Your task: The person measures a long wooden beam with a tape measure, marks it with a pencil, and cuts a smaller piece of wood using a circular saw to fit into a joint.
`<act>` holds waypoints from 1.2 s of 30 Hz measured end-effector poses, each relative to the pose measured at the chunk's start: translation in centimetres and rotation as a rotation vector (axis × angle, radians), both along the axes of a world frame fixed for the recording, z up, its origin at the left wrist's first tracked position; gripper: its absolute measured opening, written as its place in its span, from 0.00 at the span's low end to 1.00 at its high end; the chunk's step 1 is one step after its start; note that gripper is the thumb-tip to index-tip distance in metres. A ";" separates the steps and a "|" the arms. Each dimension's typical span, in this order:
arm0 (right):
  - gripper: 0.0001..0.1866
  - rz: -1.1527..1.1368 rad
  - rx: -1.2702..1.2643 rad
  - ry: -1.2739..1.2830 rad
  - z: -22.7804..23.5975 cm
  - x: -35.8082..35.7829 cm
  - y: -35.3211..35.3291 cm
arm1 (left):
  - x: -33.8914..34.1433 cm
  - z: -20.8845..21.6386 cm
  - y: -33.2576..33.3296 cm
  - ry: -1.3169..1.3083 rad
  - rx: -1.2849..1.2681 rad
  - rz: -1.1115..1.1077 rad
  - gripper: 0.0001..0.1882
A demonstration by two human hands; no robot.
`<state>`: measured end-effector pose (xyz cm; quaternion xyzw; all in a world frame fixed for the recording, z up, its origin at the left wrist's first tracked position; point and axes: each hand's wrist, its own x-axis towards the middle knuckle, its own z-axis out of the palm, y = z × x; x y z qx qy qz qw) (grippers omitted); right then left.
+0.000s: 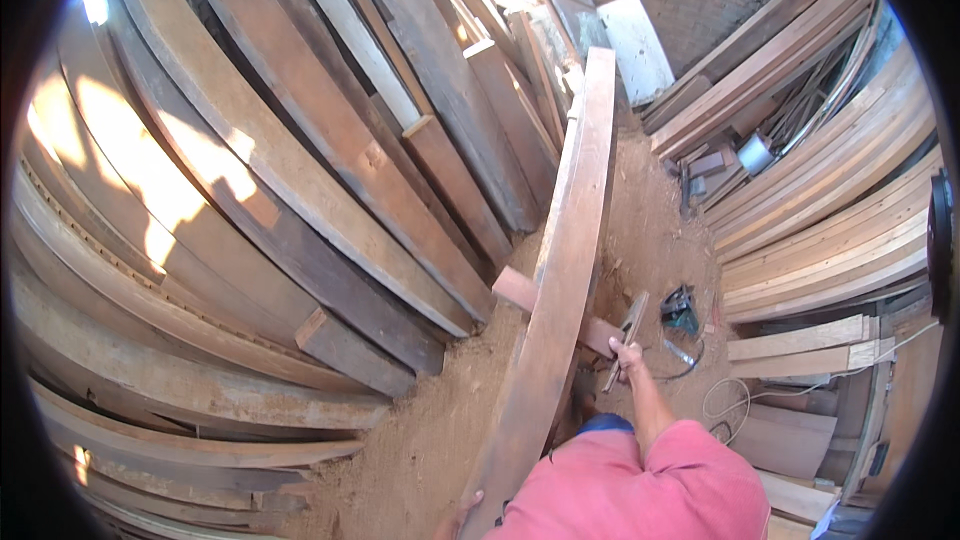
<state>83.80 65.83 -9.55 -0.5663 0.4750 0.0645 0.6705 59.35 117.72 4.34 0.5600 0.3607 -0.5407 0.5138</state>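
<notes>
Sawdust-covered ground [440, 430] spreads under you in a timber yard, with weathered planks [300, 140] leaning in a thick fan across the left and top of the view and a stack of paler sawn boards [830, 230] piled along the right. A long reddish-brown plank [560, 260] runs from near your body away toward the far end of the yard, standing on its narrow edge and resting across a short pinkish crosspiece [520, 292] that lies on the ground beneath it.

Your right hand [630, 353] is closed around the lower end of a thin, flat grey tool [627, 332], shaped like a square or ruler, which points up and away from you just to the right of the long plank; it comes close to the plank's side, though whether it touches is hard to tell. Your left hand [462, 510] sits at the near end of the long plank, low in the view; only the fingers [470, 502] show, lying against the left edge of the wood, and you cannot tell how firmly they grip it.

To the right of your right hand, a dark green power tool [680, 310] lies on the sawdust, with a pale cable [730, 400] looping on the ground near it. Your pink shirt [640, 485] fills the lower middle of the view.
</notes>
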 end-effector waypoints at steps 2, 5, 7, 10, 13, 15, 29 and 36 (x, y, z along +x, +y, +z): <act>0.19 0.080 0.187 -0.167 2.9 0.5 2.3 | -1.6 -0.3 0.3 0.023 -0.016 0.087 0.62; 0.19 0.232 0.153 -0.064 7.7 1.5 2.6 | -2.9 -0.3 0.3 0.059 -0.058 0.160 0.61; 0.20 0.138 0.206 -0.113 4.4 0.5 1.4 | -1.9 -0.5 0.1 0.075 -0.100 0.172 0.61; 0.20 0.107 0.273 -0.060 5.5 -0.9 2.6 | -2.2 -0.9 0.4 0.090 -0.131 0.232 0.61; 0.20 0.137 0.346 -0.016 8.7 -4.2 3.5 | -1.8 -1.7 0.5 0.117 -0.060 0.196 0.60; 0.20 0.213 0.371 -0.025 8.7 -7.1 3.2 | -1.9 -3.2 1.2 0.117 -0.005 0.174 0.60; 0.15 0.371 0.099 -0.002 8.4 -10.1 3.9 | 2.2 -1.9 -1.7 -0.128 -0.078 0.035 0.60; 0.30 0.068 0.078 0.058 5.0 -16.5 -1.2 | 2.9 -4.7 -2.8 -0.478 0.071 -0.131 0.56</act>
